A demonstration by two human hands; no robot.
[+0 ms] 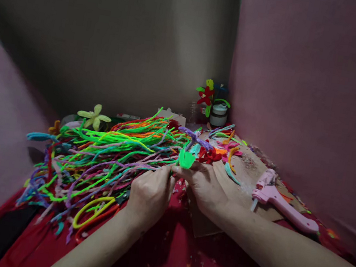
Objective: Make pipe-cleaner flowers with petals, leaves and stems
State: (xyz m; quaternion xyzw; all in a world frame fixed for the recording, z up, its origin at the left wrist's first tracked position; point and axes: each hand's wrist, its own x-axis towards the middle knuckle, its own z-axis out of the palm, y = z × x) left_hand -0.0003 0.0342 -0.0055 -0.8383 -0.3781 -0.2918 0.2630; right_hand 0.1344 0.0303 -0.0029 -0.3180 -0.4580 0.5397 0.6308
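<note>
Both hands meet over the middle of the table around a small bright green pipe-cleaner flower (186, 158), whose cupped petals point upward. My left hand (151, 190) is closed in a fist, its thumb and forefinger pinched together just below the flower. From the other side, my right hand (205, 186) has its fingertips pressed in at the flower's base. The fingers hide the flower's lower end. Just behind it lies a purple pipe-cleaner flower (194, 137). A big heap of coloured pipe cleaners (117, 150) spreads beside my left hand.
A pink glue gun (288, 206) lies on a cardboard sheet (244, 185) at the right. Scissors with yellow and orange handles (93, 212) are near my left wrist. A pale yellow flower (94, 117), a red flower (205, 96) and a lidded jar (218, 115) stand at the back by the walls.
</note>
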